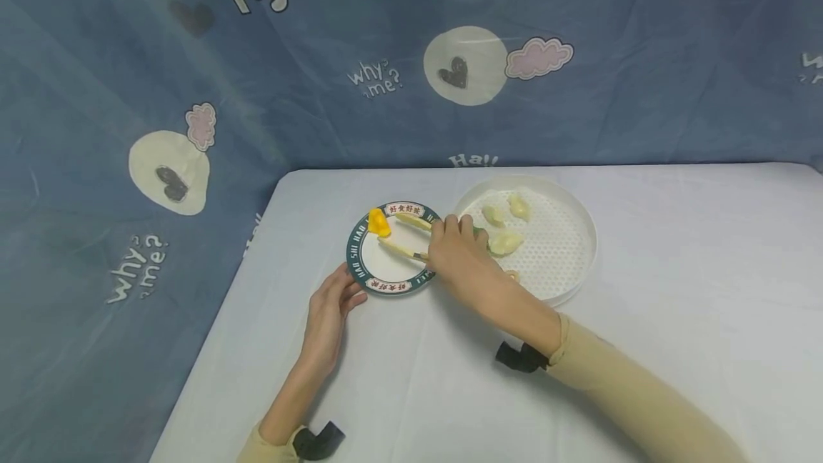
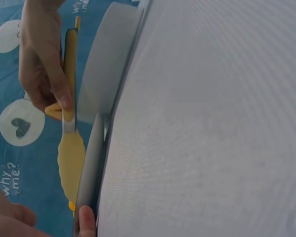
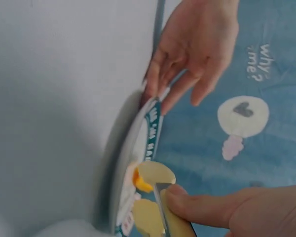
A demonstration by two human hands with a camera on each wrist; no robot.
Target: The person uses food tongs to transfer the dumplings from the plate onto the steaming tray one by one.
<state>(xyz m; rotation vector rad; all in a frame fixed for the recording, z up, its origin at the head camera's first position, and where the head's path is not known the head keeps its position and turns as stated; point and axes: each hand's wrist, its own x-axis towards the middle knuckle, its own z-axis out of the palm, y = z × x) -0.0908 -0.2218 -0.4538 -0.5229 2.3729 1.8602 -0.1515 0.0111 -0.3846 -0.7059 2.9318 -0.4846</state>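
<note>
My right hand [image 1: 463, 252] holds a pair of tongs [image 3: 175, 212] with pale yellow scalloped tips. The tips are spread over a round plate [image 1: 392, 286] with a dark green lettered rim. A bright yellow-orange piece [image 1: 378, 223] lies at the plate's upper left, close to the tips. My left hand [image 1: 328, 313] holds the plate by its lower left rim, a fingertip [image 2: 87, 221] showing at its edge in the left wrist view.
Right of the plate stands a round white tray [image 1: 566, 263] with a dimpled base, partly behind my right hand. Several pale dumpling-shaped pieces [image 1: 506, 242] lie in it. A white cloth covers the table [image 1: 681, 270]; a blue printed curtain [image 1: 360, 6] hangs behind.
</note>
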